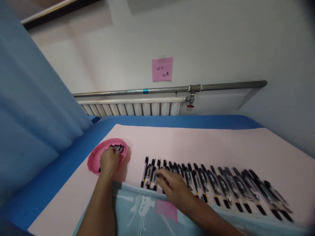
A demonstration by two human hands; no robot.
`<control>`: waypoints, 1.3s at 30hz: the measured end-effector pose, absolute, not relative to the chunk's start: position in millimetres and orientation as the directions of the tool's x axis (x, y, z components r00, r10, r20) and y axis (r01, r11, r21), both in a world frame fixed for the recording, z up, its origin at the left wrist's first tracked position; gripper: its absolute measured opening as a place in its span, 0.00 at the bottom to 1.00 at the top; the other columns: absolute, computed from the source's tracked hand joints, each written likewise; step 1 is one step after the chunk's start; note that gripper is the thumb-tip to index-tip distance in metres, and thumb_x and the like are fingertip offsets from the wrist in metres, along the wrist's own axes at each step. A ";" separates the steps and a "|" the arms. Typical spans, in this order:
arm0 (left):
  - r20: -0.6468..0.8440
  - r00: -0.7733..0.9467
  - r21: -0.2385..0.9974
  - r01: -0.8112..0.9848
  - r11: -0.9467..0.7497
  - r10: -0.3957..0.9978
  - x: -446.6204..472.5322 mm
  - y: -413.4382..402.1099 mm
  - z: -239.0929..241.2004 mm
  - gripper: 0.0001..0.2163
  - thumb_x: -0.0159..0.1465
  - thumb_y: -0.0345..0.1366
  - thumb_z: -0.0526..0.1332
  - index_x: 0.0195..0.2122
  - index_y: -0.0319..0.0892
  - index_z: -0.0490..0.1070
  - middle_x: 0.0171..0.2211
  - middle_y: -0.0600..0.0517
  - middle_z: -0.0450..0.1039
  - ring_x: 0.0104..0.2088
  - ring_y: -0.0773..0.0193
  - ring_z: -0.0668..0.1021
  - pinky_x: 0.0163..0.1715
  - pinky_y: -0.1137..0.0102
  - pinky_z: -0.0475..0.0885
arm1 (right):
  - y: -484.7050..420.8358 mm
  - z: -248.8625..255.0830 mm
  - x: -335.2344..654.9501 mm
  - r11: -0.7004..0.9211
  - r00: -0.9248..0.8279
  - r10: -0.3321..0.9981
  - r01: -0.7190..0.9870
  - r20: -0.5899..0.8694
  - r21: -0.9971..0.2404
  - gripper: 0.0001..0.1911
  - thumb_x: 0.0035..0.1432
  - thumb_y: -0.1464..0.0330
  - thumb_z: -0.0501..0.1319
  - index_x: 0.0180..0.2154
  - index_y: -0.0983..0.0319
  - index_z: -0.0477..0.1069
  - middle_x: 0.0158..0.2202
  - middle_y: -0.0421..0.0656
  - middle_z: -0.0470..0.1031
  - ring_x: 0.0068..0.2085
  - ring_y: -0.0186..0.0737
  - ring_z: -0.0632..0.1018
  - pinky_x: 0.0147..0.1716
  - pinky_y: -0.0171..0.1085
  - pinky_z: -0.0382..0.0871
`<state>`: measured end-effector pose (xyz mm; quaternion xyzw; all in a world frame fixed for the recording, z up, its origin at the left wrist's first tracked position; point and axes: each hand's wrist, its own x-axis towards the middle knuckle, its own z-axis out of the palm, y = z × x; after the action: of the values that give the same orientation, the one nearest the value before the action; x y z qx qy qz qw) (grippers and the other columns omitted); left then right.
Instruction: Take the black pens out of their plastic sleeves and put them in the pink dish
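Bowl (95, 157) at eleven, pens (213, 179) at one; pink tabletop (184, 144), wall (209, 49) at twelve. Left hand (109, 161), right hand (174, 186): we can't tell grip.

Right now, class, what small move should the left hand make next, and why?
Probably lift one of the dark pieces out of the pink bowl: the left hand already reaches in at them, while the right hand is at the row of pens. Whether the left hand already grips a piece is hard to tell.
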<state>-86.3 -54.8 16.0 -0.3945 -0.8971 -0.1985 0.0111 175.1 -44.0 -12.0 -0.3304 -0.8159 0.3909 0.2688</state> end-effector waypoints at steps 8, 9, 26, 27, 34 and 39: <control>0.155 -0.402 0.475 0.831 0.289 0.903 -17.7 -51.8 21.4 0.08 0.57 0.36 0.53 0.31 0.40 0.70 0.29 0.48 0.74 0.30 0.61 0.73 0.29 0.71 0.60 | -42.4 -12.6 175.8 0.488 -0.631 0.751 0.333 0.194 -0.807 0.08 0.57 0.71 0.50 0.35 0.60 0.67 0.26 0.38 0.69 0.28 0.32 0.68 0.28 0.31 0.57; 0.102 -0.372 0.483 0.829 0.281 0.923 -11.2 -51.4 18.0 0.07 0.56 0.36 0.54 0.30 0.40 0.70 0.28 0.48 0.74 0.29 0.61 0.73 0.28 0.71 0.59 | -42.2 -12.3 175.9 0.489 -0.631 0.751 0.332 0.196 -0.807 0.08 0.57 0.71 0.50 0.35 0.60 0.67 0.26 0.38 0.69 0.28 0.32 0.69 0.28 0.31 0.58; -0.144 -0.364 0.463 0.797 0.387 0.920 -9.3 -48.5 10.7 0.07 0.50 0.34 0.57 0.20 0.37 0.70 0.22 0.42 0.74 0.27 0.57 0.75 0.26 0.70 0.60 | -43.5 -9.1 177.4 0.519 -0.658 0.727 0.341 0.195 -0.784 0.08 0.57 0.72 0.50 0.34 0.61 0.67 0.28 0.39 0.70 0.30 0.32 0.69 0.29 0.31 0.58; -0.136 -0.365 0.493 0.782 0.382 0.921 -10.6 -48.1 12.1 0.07 0.50 0.35 0.56 0.22 0.37 0.70 0.22 0.43 0.74 0.27 0.59 0.74 0.26 0.71 0.60 | -43.3 -9.4 177.3 0.519 -0.656 0.728 0.336 0.200 -0.785 0.07 0.57 0.72 0.50 0.34 0.61 0.67 0.28 0.39 0.70 0.30 0.32 0.69 0.29 0.31 0.58; -0.123 -0.175 0.923 0.341 0.177 0.977 7.6 -55.7 23.0 0.10 0.55 0.42 0.53 0.25 0.40 0.64 0.18 0.57 0.64 0.19 0.70 0.68 0.20 0.76 0.62 | -42.0 -7.8 172.7 0.389 -0.553 0.814 0.296 0.175 -0.873 0.07 0.57 0.68 0.52 0.33 0.61 0.67 0.26 0.38 0.68 0.28 0.32 0.68 0.28 0.32 0.59; -0.132 -0.078 0.986 0.097 0.139 0.988 34.8 -57.7 13.8 0.09 0.53 0.41 0.58 0.25 0.39 0.65 0.16 0.60 0.61 0.15 0.74 0.63 0.16 0.78 0.58 | -40.9 -7.7 169.3 0.049 -0.525 0.851 0.131 -0.028 -0.990 0.07 0.55 0.65 0.53 0.34 0.61 0.64 0.21 0.34 0.63 0.18 0.28 0.63 0.18 0.30 0.56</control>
<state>34.8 -57.7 13.8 -0.4716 -0.5753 -0.4561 -0.4884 169.3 -40.9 -7.7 -0.3752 -0.6540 0.5787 0.3109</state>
